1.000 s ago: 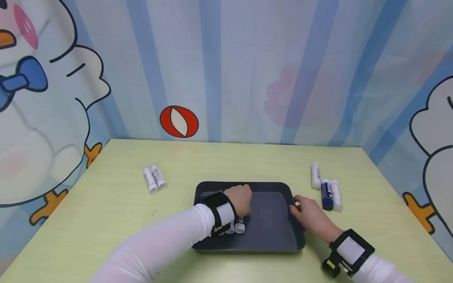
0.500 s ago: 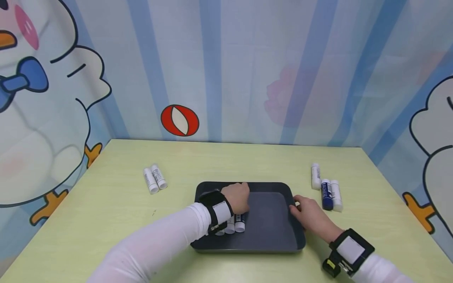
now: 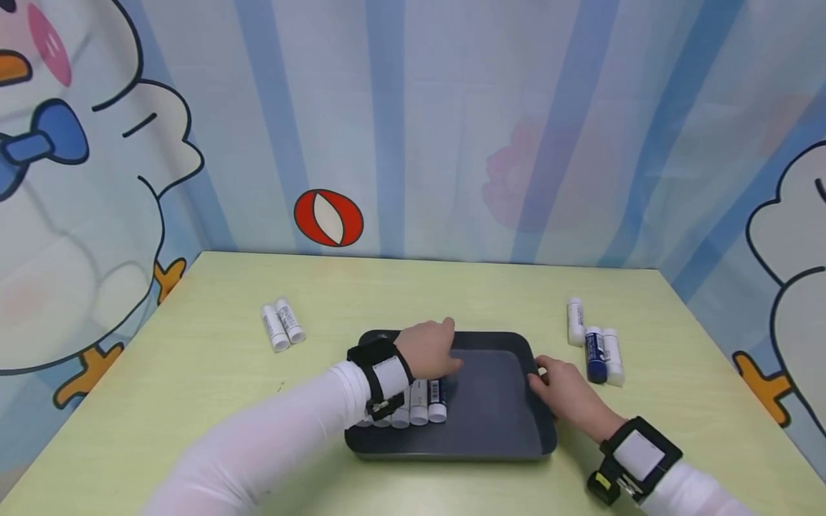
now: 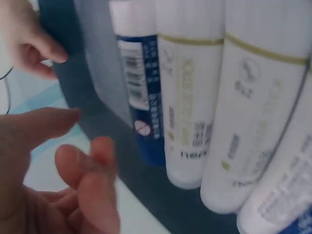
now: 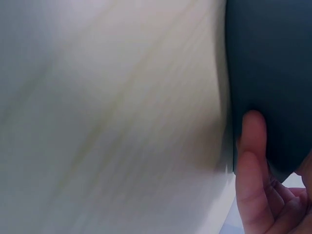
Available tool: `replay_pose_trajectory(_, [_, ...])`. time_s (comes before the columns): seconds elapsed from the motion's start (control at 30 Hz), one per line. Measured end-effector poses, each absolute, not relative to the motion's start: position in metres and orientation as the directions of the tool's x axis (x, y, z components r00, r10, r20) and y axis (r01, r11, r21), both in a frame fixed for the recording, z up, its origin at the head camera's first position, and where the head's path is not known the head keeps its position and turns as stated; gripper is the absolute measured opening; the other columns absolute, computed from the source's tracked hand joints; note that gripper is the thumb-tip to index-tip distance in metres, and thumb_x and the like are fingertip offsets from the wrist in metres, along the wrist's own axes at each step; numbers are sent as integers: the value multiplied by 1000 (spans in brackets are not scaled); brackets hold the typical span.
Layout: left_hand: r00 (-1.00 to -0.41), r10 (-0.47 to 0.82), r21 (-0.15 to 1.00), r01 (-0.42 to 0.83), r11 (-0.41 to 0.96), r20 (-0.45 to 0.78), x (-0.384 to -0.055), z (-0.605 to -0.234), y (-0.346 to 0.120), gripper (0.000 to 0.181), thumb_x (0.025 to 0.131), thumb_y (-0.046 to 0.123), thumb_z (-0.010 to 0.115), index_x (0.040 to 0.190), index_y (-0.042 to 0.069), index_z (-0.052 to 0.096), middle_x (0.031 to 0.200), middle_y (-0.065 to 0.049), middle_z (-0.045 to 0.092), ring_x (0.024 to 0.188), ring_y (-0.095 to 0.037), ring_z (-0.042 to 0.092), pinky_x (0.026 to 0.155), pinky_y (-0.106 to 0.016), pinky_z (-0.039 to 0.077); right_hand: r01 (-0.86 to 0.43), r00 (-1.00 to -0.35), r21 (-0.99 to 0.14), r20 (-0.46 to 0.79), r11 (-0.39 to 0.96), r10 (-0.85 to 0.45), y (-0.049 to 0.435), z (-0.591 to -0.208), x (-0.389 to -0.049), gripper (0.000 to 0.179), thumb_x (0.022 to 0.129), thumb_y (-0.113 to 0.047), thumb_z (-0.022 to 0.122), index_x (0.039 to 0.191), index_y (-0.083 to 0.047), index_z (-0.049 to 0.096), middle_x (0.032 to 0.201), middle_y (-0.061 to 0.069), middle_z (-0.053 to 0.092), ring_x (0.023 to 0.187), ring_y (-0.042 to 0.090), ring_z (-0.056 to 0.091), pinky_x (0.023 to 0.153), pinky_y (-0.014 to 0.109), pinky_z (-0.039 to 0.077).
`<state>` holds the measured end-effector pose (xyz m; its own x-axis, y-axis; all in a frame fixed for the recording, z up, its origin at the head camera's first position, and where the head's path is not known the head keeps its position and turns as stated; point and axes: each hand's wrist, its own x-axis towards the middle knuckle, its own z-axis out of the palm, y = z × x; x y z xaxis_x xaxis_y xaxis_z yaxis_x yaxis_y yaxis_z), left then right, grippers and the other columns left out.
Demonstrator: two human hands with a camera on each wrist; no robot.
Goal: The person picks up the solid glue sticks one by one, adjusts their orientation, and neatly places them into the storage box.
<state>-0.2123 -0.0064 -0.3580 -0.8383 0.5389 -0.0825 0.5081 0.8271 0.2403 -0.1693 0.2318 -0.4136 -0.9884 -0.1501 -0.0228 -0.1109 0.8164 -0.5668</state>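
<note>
A dark grey tray (image 3: 497,408) lies on the table with a row of glue sticks in its left part. At the row's right end is a navy glue stick (image 4: 146,102), beside a white glue stick (image 4: 190,112) and others; my left forearm and wrist strap hide some of the row in the head view. My left hand (image 3: 427,349) hovers over the tray's far side, thumb and fingers apart with nothing between them in the left wrist view. My right hand (image 3: 571,394) holds the tray's right rim, fingers against its outer wall (image 5: 263,92).
Two white glue sticks (image 3: 274,330) lie at the table's left. On the right, beyond my right hand, lie a white glue stick (image 3: 576,321), a navy glue stick (image 3: 596,355) and another white glue stick (image 3: 613,357). A printed curtain (image 3: 439,143) hangs behind the table.
My left hand has come off the row of glue sticks, moving up and toward the tray's far edge. More of the row now shows. The right hand stays at the rim.
</note>
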Motion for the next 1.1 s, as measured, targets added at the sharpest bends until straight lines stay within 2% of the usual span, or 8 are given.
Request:
replay_pose_trajectory(0.13, [-844, 536, 338, 502, 796, -7, -211, -351, -24, 41, 85, 41, 57, 108, 8, 49, 60, 1, 50, 49, -12, 48, 45, -26, 37, -108, -988, -572, -27, 813, -150, 232, -414, -170, 27, 89, -12, 50, 110, 6, 50, 73, 6, 58, 48, 14, 50, 41, 29, 42])
replay_pose_trajectory(0.27, [-877, 477, 436, 455, 777, 64, -210, -351, -48, 42, 86, 44, 55, 113, 13, 47, 60, 3, 50, 50, -12, 48, 46, -27, 37, -104, -989, -569, -28, 816, -146, 232, -413, -169, 29, 89, -12, 50, 112, 6, 49, 73, 6, 58, 48, 14, 50, 41, 29, 42])
replay_pose_trajectory(0.43, [-922, 348, 535, 383, 753, 169, -211, -356, -86, 41, 85, 46, 55, 112, 16, 47, 66, 6, 53, 53, -12, 48, 48, -28, 39, -112, -989, -567, -16, 816, -147, 232, -412, -168, 27, 89, -12, 50, 110, 6, 50, 72, 6, 58, 48, 14, 49, 42, 29, 42])
replay_pose_trajectory(0.53, [-953, 236, 574, 303, 760, 190, -215, -358, -115, 43, 85, 49, 54, 112, 16, 48, 72, 4, 55, 55, -14, 49, 49, -30, 41, -111, -989, -569, -16, 815, -146, 232, -413, -168, 27, 89, -12, 50, 110, 6, 50, 73, 6, 58, 48, 14, 49, 41, 29, 42])
replay_pose_trajectory(0.73, [-988, 26, 657, 121, 744, 152, -225, -363, -180, 49, 86, 51, 52, 113, 11, 46, 83, -6, 58, 61, -18, 52, 53, -32, 42, -96, -990, -573, -34, 814, -140, 233, -414, -169, 30, 89, -13, 49, 112, 6, 49, 74, 6, 59, 48, 14, 50, 42, 29, 42])
replay_pose_trajectory(0.9, [-988, -87, 615, 11, 788, 130, -235, -367, -232, 61, 86, 56, 46, 119, 4, 43, 97, -14, 56, 71, -23, 53, 56, -34, 41, -91, -990, -577, -36, 812, -137, 232, -414, -169, 30, 90, -13, 49, 112, 6, 49, 74, 6, 58, 47, 14, 50, 41, 29, 42])
replay_pose_trajectory(1.1, [-991, -107, 558, -137, 819, -86, -251, -376, -268, 97, 81, 69, 41, 133, -8, 16, 120, -34, 42, 99, -40, 50, 76, -45, 42, -102, -990, -569, -25, 816, -141, 232, -415, -170, 28, 89, -12, 49, 110, 6, 50, 73, 6, 58, 49, 14, 50, 42, 29, 42])
